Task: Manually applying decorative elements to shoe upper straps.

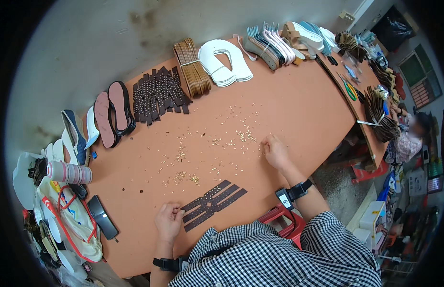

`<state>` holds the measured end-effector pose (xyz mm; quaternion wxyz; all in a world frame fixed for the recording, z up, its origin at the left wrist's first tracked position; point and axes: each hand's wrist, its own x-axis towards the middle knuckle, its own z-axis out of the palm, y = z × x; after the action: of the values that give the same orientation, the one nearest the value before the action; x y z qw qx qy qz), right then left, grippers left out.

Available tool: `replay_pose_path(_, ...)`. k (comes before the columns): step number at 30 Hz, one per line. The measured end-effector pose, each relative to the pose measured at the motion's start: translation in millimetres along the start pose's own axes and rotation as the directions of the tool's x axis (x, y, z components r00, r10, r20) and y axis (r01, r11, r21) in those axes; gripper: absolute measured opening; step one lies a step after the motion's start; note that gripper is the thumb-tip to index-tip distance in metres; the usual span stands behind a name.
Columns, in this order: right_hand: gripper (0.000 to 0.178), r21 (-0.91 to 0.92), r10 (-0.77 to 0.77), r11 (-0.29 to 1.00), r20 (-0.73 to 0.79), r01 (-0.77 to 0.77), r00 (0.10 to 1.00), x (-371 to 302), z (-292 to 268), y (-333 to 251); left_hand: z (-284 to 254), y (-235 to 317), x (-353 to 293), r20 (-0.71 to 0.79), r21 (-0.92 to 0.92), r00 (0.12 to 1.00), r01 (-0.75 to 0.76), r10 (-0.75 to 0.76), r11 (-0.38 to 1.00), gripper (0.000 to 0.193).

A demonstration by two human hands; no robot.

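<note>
Two things sit at the left of the orange-brown surface [136,239] on my remote feed: a striped spool [69,172] and, closer to the wearer, a black phone [102,217]. Rightward, past a pair of pink-topped soles [117,110] and a heap of studded dark strips [160,95] toward the wall, I come to the left hand [168,221]. Its fingers are bent, thumb near forefinger, the tips at the near left end of a slotted dark brown piece [208,204] (I cannot tell whether they pinch it or only rest there). That piece lies flat just right of this hand, its long axis slanting from lower left to upper right; the left hand is clearly the nearer. Small gold studs [246,136] scatter beyond it. Farther right, the right hand [275,152] rests curled beside them, well apart from the brown piece, fingertips drawn close; I cannot make out anything between them.
</note>
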<state>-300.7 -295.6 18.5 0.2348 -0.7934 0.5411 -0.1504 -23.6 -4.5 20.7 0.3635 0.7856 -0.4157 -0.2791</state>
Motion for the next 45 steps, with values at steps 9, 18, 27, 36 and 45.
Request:
replay_pose_path(9, 0.013, -0.21, -0.049, 0.975, 0.12, 0.073, 0.992, 4.8, -2.5, -12.8, -0.7, -1.7, 2.3, -0.014, -0.013, 1.0, -0.013, 0.013, 1.0, 0.02)
replay_pose_path(18, 0.011, -0.173, -0.163, 0.969, 0.087, 0.176, 0.983, 4.4, 2.4, -2.7, -1.9, 1.3, 0.9, -0.006, -0.024, 1.0, 0.024, -0.024, 0.999, 0.018)
replay_pose_path(27, 0.011, -0.426, -0.186, 0.875, 0.139, 0.229, 0.973, 5.6, 9.6, -6.9, -0.1, -7.3, -1.6, 0.018, -0.064, 1.0, 0.018, -0.017, 0.998, 0.019)
replay_pose_path(36, 0.014, -0.424, -0.093, 0.891, 0.179, 0.162, 0.979, 10.9, 8.2, -8.0, 1.8, -7.6, 2.4, -0.013, 0.059, 0.999, -0.029, 0.03, 0.998, 0.019)
replay_pose_path(45, 0.01, 0.009, -0.407, 0.904, 0.331, 0.428, 0.852, -90.1, 37.7, -88.9, 0.1, -8.9, -1.0, -0.042, 0.04, 0.998, -0.043, 0.045, 0.998, 0.019)
